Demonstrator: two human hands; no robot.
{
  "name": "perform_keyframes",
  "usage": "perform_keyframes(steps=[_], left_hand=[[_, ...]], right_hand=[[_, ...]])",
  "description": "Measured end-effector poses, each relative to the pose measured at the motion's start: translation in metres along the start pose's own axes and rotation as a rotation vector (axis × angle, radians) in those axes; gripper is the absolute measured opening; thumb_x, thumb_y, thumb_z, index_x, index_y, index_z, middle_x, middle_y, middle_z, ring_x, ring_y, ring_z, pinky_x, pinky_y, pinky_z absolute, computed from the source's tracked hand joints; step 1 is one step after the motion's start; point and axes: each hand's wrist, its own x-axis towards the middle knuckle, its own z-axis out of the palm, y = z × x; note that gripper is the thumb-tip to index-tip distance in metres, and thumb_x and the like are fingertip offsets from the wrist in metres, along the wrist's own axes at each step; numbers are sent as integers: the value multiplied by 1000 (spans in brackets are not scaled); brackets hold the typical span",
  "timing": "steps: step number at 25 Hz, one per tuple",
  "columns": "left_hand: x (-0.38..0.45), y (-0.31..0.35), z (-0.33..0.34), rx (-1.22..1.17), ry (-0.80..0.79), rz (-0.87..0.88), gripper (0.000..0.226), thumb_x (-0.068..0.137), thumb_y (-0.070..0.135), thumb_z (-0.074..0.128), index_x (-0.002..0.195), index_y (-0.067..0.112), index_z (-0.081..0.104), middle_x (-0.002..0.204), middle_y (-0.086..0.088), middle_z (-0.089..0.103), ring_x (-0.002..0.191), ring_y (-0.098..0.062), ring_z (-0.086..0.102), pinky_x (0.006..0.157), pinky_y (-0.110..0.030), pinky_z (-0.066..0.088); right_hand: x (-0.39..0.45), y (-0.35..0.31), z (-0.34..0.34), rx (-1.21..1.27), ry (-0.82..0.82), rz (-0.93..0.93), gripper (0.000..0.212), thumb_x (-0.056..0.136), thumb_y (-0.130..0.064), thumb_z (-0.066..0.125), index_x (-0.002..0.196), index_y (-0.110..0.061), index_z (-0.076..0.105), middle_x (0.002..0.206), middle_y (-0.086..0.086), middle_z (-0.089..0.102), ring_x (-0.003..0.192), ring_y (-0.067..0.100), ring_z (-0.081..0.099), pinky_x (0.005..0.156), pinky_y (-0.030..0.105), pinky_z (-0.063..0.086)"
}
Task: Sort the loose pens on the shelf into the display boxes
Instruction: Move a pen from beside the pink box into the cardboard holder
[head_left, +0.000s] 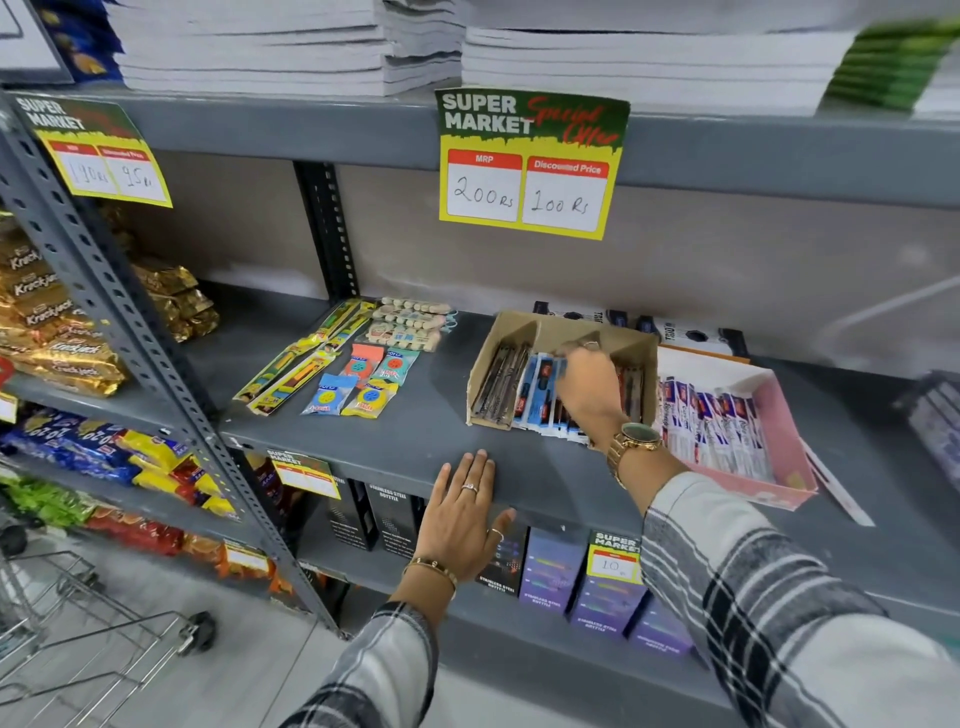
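A brown cardboard display box (631, 345) stands on the grey shelf (415, 431), with dark pens (501, 382) in its left part and blue-white packed pens (540, 395) in the middle. My right hand (589, 387) reaches into this box, fingers pinched on a blue-white packed pen. To its right a pink display box (792, 457) holds several white-and-purple packed pens (717, 426). My left hand (465, 514) lies flat on the shelf's front edge, fingers spread, holding nothing.
Packs of pencils (298, 366), erasers (410, 325) and sharpeners (358, 387) lie on the shelf's left half. A price sign (530, 163) hangs from the shelf above. Boxed bottles (550, 569) fill the shelf below. Snack packs (57, 338) sit on the left rack; a trolley (78, 623) stands at lower left.
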Motion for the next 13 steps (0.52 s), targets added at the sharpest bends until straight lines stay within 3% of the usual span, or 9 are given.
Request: perform_keyframes(steps=[7, 13], left_hand=[[-1, 46, 1, -28, -31, 55, 67, 98, 50, 21, 145, 7, 1, 157, -9, 1, 143, -22, -3, 114, -38, -8], [6, 101, 6, -33, -9, 199, 65, 98, 48, 22, 145, 6, 3, 156, -10, 3, 143, -25, -1, 114, -41, -6]], right_hand=[[-37, 50, -31, -242, 129, 16, 31, 90, -11, 46, 119, -5, 55, 115, 19, 65, 111, 34, 56, 87, 43, 50], [-70, 123, -58, -407, 83, 78, 31, 92, -12, 42, 120, -4, 53, 121, 15, 62, 115, 32, 53, 95, 42, 44]])
